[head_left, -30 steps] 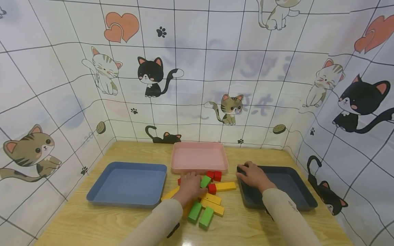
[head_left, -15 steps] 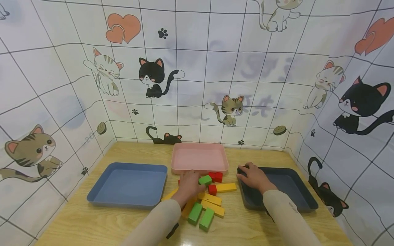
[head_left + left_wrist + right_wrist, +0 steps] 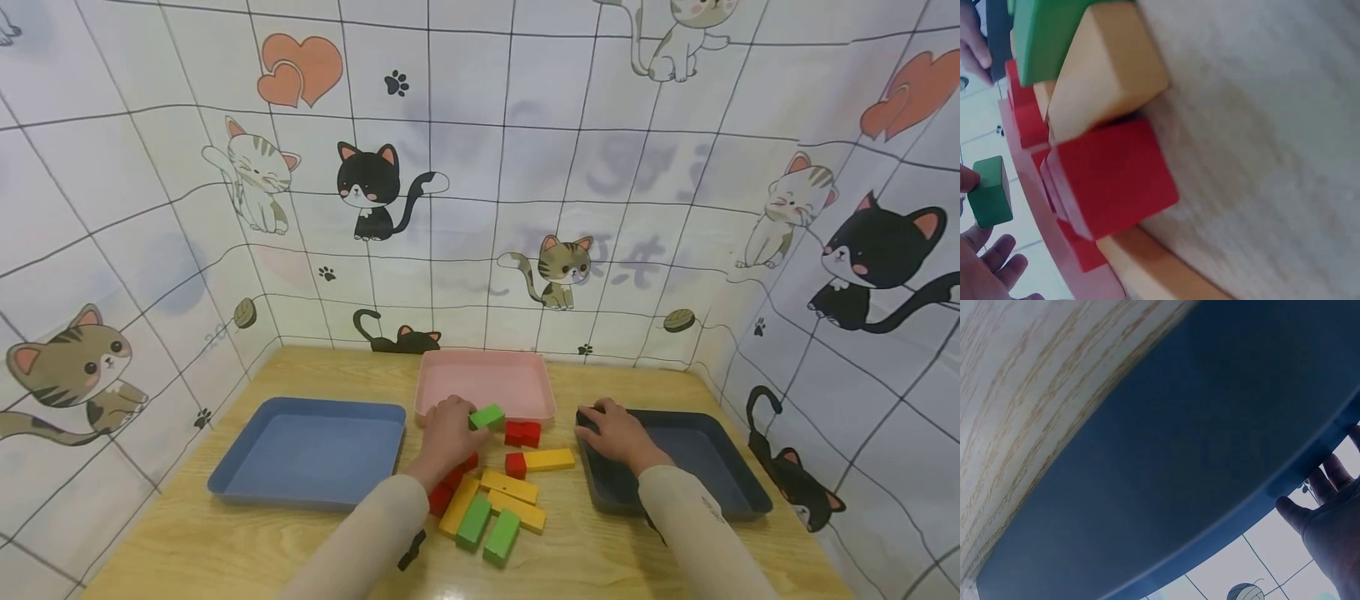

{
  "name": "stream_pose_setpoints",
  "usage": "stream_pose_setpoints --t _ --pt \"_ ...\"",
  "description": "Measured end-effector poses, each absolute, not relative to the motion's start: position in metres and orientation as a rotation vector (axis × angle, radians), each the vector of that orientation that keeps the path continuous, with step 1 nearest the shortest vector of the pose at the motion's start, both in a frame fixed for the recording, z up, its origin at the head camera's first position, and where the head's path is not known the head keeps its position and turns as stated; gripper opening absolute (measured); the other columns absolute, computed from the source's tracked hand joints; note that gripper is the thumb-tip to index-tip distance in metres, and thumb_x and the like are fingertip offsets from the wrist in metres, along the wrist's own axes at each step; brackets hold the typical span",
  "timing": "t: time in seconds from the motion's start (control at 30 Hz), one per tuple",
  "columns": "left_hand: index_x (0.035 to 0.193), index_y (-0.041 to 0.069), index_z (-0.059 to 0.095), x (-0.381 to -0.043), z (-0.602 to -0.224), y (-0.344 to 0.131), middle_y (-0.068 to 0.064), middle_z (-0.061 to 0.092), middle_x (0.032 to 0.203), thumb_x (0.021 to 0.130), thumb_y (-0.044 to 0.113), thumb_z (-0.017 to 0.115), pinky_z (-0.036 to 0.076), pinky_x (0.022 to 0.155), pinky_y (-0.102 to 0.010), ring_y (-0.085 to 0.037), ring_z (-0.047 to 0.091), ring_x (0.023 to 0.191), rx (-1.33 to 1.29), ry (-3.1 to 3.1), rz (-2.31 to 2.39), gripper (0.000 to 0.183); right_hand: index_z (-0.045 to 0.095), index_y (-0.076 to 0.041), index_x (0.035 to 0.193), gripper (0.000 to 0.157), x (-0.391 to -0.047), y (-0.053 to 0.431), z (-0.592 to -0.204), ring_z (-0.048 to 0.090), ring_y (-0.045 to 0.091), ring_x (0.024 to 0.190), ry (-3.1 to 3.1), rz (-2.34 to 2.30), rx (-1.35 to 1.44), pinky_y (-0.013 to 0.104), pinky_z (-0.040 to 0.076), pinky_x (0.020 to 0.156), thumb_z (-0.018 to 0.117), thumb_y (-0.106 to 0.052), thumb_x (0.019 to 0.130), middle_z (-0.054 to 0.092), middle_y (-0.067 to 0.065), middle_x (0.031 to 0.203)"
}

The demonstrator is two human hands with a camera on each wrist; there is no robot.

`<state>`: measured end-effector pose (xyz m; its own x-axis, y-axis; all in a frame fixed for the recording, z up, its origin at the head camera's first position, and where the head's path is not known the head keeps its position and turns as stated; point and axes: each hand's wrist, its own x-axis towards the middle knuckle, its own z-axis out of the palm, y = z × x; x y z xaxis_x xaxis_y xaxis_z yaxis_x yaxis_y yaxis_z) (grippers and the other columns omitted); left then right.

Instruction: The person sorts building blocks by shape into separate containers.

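- Left hand (image 3: 446, 433): pinches a green rectangular block, apparently painted wood (image 3: 488, 417), between thumb and fingers, lifted off the table.
- Block position: overlaps the near rim of the shallow pink rectangular tray (image 3: 487, 379) in the head view; whether it is over the tray cannot be told.
- Right hand (image 3: 618, 433): rests on the rim of the shallow dark rectangular tray (image 3: 708, 458), fingers relaxed.
- Handling: keep the pinch on opposite faces, the wrist high enough to clear the red blocks (image 3: 522, 433) near the pink rim. Avoid pressing on the dark tray's rim; it could tip.
- Surface: light wood-grain table (image 3: 585, 558); a shallow blue rectangular tray (image 3: 315, 450) lies left of the loose blocks.
- Room: white grid-patterned wall covering (image 3: 465, 167) with cartoon cats and orange hearts (image 3: 300, 69).
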<state>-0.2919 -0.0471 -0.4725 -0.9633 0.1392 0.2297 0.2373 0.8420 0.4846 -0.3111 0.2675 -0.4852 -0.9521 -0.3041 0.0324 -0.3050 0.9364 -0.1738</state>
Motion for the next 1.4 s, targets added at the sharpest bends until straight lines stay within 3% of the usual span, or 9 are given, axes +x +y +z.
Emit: stream_pose_setpoints --t 0.13,0.37,0.6,0.9,1.27,1.4 --pt "0.097 0.007 0.071 -0.299 -0.467 -0.053 -0.004 0.061 0.096 0.083 0.037 0.075 0.040 0.085 -0.047 -0.024 0.053 0.087 -0.224 -2.796 -0.813 0.032 0.052 -0.007 0.143 0.054 -0.310 0.266 -0.485 0.048 0.051 0.119 -3.085 0.302 0.473 0.065 0.040 0.095 0.057 -0.038 0.100 0.043 0.030 0.138" --pt "0.094 0.003 0.071 -0.314 -0.458 -0.064 -0.006 0.061 0.094 0.082 0.025 0.073 0.043 0.081 -0.044 -0.024 0.053 0.083 -0.142 -2.731 -0.892 0.026 0.051 -0.008 0.145 0.055 -0.311 0.267 -0.485 0.048 0.049 0.121 -3.091 0.296 0.457 0.065 0.039 0.097 0.056 -0.040 0.100 0.043 0.028 0.139" --pt "0.085 0.007 0.068 -0.337 -0.458 -0.074 -0.002 0.061 0.075 0.084 0.027 0.073 0.040 0.080 -0.048 -0.024 0.054 0.074 -0.044 -2.680 -0.950 0.020 0.053 -0.006 0.142 0.054 -0.311 0.270 -0.487 0.050 0.049 0.118 -3.058 0.269 0.511 0.063 0.042 0.093 0.056 -0.040 0.100 0.044 0.029 0.137" --pt "0.110 0.004 0.066 -0.357 -0.457 -0.078 -0.012 0.063 0.105 0.088 0.030 0.073 0.036 0.092 -0.054 -0.032 0.055 0.098 0.091 -2.703 -0.932 0.034 0.053 -0.006 0.143 0.055 -0.311 0.271 -0.487 0.048 0.050 0.121 -3.066 0.296 0.508 0.064 0.040 0.095 0.056 -0.040 0.100 0.043 0.029 0.138" --pt "0.099 0.002 0.065 -0.364 -0.473 -0.070 -0.011 0.058 0.095 0.089 0.031 0.071 0.038 0.087 -0.052 -0.031 0.052 0.093 0.126 -2.757 -0.898 0.031 0.052 -0.006 0.143 0.055 -0.310 0.271 -0.486 0.048 0.049 0.121 -3.079 0.288 0.493 0.064 0.040 0.095 0.054 -0.041 0.101 0.043 0.029 0.139" --pt "0.106 -0.002 0.065 -0.361 -0.471 -0.068 -0.018 0.059 0.106 0.091 0.033 0.070 0.035 0.093 -0.057 -0.037 0.052 0.102 0.133 -2.779 -0.902 0.038 0.053 -0.006 0.143 0.054 -0.309 0.269 -0.484 0.048 0.049 0.121 -3.081 0.280 0.492 0.064 0.040 0.096 0.054 -0.040 0.101 0.044 0.029 0.139"
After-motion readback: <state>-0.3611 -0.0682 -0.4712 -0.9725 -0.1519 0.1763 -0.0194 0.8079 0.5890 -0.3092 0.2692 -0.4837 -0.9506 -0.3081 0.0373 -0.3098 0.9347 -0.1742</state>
